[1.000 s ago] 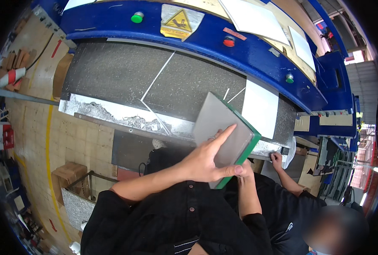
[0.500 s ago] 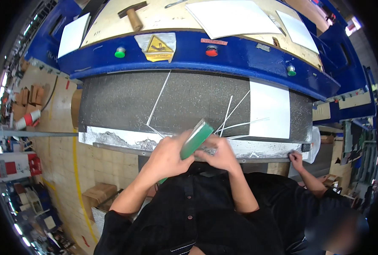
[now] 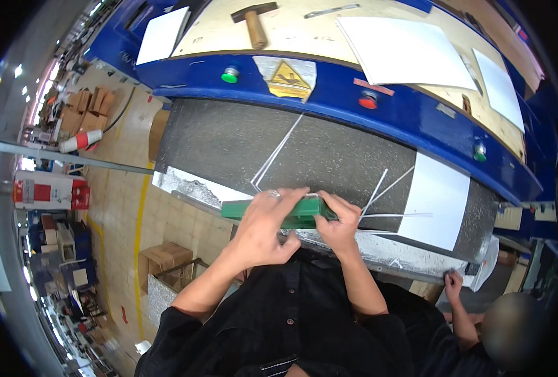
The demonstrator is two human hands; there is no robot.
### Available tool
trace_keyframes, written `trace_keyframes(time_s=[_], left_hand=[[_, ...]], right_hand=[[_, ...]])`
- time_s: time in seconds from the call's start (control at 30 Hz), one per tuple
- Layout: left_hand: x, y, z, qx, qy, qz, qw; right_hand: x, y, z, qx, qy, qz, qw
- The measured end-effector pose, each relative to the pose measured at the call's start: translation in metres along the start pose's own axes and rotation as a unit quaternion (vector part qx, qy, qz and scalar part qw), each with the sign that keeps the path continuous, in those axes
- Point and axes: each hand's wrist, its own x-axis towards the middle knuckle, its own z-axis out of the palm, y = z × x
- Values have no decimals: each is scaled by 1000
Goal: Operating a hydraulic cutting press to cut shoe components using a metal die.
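A long green block-like piece [image 3: 233,209] with flat sides and a pale top edge lies across both hands, in front of my chest. My left hand [image 3: 260,229] wraps over its middle, fingers laid across the top and thumb below. At its right end, my right hand [image 3: 343,227] grips it between thumb and fingers. What kind of piece it is I cannot make out, and the fingers hide much of it. Beneath and beyond is a dark speckled machine bed [image 3: 329,147]. Thin white strips [image 3: 279,151] lie on that bed, along with a white sheet [image 3: 434,201].
A blue machine beam [image 3: 329,91] with green and red buttons crosses the far side. Above it are a hammer [image 3: 255,26] and white sheets [image 3: 404,53]. Another person's hand [image 3: 454,284] rests near the bed's right front edge. Cardboard boxes [image 3: 166,259] stand on the floor at left.
The green piece has turned from steeply slanted to nearly level, its left end now showing past my left hand. My view has swung, shifting the machine rightward and tilting it.
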Motion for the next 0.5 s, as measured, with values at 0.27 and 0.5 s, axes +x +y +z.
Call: trace_keyframes(time_s=[0.27,0.5], left_hand=[[-12,-19,49,-17,80,116,990],[-22,-17,67,-66,-28,170,983]], right_hand=[[29,26,-62,314,-371,-9,874],[3,44,-21,364,-393,-114,837]])
